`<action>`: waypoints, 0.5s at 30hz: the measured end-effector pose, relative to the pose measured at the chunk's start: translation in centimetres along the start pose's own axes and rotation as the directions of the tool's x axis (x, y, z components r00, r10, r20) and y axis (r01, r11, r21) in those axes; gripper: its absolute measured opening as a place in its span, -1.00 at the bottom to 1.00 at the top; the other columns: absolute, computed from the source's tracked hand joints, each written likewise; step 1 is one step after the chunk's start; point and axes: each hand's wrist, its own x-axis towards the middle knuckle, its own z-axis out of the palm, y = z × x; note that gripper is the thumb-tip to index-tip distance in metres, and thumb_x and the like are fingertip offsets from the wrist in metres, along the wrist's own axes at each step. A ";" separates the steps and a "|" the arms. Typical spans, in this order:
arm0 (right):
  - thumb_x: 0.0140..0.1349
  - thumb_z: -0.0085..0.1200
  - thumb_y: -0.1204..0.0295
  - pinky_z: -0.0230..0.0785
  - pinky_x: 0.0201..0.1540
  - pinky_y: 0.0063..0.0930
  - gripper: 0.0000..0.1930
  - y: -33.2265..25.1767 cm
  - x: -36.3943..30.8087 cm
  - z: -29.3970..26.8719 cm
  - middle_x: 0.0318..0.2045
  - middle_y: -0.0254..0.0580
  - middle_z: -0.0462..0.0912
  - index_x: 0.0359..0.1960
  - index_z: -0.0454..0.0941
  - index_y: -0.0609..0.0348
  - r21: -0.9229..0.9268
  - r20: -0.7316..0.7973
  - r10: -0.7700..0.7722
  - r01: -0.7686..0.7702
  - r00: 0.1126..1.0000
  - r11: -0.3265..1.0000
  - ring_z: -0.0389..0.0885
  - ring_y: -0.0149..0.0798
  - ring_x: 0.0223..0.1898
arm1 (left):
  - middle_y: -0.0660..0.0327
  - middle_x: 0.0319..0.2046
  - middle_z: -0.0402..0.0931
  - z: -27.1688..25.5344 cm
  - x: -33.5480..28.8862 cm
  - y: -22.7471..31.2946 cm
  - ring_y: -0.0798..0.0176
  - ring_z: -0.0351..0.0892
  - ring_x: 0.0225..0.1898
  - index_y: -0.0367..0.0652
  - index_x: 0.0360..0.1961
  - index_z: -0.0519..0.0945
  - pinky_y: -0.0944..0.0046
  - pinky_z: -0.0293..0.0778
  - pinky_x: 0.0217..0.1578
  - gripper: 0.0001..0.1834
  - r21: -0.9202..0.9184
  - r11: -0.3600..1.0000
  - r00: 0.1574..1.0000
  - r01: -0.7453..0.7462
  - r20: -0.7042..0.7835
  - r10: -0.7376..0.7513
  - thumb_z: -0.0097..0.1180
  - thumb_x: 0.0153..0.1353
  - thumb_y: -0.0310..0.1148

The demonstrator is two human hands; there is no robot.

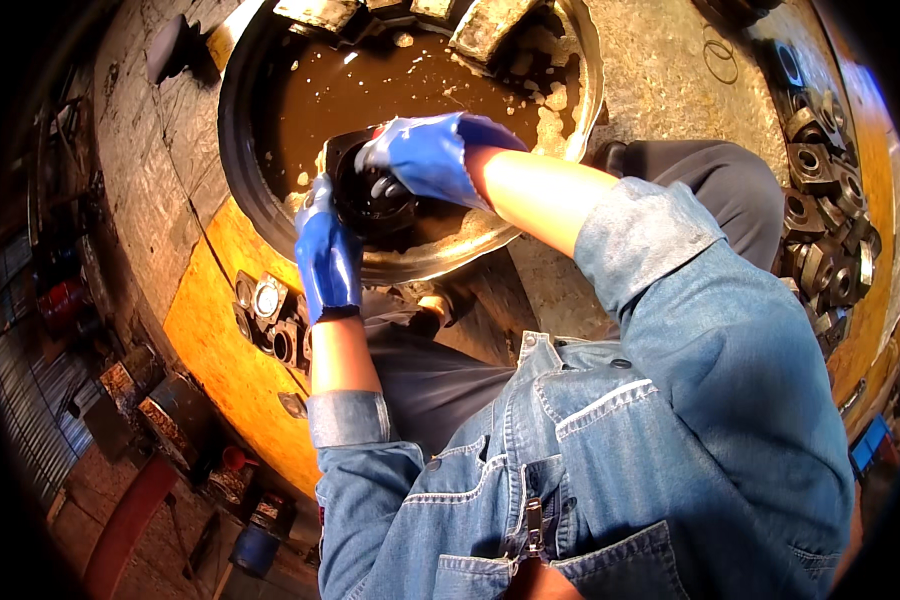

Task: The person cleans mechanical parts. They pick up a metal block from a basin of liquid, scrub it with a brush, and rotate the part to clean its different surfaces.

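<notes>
A dark, wet metal housing (378, 222) with a wide round opening is held tilted over the near side of a large round basin (232, 130). My left hand (325, 250), in a blue rubber glove, is closed on the housing's left edge. From the right, my right hand (422, 155), in a matching glove, reaches into the opening with its fingers bent against the inside. Whether those fingers pinch anything small cannot be made out. Brown liquid (360, 85) with patches of froth fills the basin.
Blocky metal parts (490, 30) rest at the basin's far rim. Several small metal parts (275, 315) lie on a yellow board (220, 300) at the left. More bored metal parts (820, 215) are heaped along the right. Two thin rings (720, 62) lie on the floor beyond the basin.
</notes>
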 end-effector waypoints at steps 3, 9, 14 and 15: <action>0.40 0.24 0.12 0.67 0.10 -0.28 -0.53 -0.1 -1.0 1.5 0.09 -0.01 0.75 0.18 0.64 0.20 0.426 -0.208 0.374 -0.260 0.904 0.867 0.74 -0.05 0.15 | -0.18 0.15 0.65 -0.3 -0.1 -1.1 -0.16 0.68 0.15 -0.08 0.41 0.54 0.03 0.58 0.16 -0.39 0.018 0.999 0.999 0.052 -0.015 -0.051 0.00 0.34 -0.70; 0.59 -0.10 0.08 0.73 -0.05 0.07 -0.55 4.1 2.7 6.4 0.12 0.17 0.63 0.20 0.36 0.24 0.821 0.345 0.649 0.117 0.678 -0.559 0.73 0.21 -0.09 | -0.19 0.15 0.65 -0.5 -0.2 -1.2 -0.21 0.67 0.17 -0.03 0.41 0.54 0.00 0.58 0.16 -0.31 0.105 0.993 0.998 0.054 -0.033 -0.051 -0.02 0.26 -0.75; 0.36 0.29 0.01 0.68 -0.03 -0.23 -0.44 5.4 0.5 6.5 -0.07 0.03 0.79 0.11 0.59 0.28 0.243 -0.422 0.140 -0.037 0.896 0.969 0.81 -0.02 -0.15 | -0.12 0.02 0.70 -0.1 -0.7 1.4 0.04 0.67 -0.01 -0.32 0.25 0.60 0.15 0.57 0.04 -0.47 -0.045 0.985 0.983 0.169 -0.067 -0.171 0.03 0.45 -0.14; 0.35 0.29 0.01 0.67 -0.09 -0.20 -0.47 5.6 0.0 5.3 -0.10 0.01 0.79 0.09 0.62 0.23 -0.076 -0.405 0.004 -0.038 0.914 0.996 0.81 -0.02 -0.17 | -0.10 -0.02 0.72 0.0 -0.8 1.9 0.11 0.67 -0.07 -0.39 0.20 0.62 0.19 0.57 0.00 -0.39 -0.062 0.981 0.980 0.181 -0.071 -0.186 0.04 0.49 0.00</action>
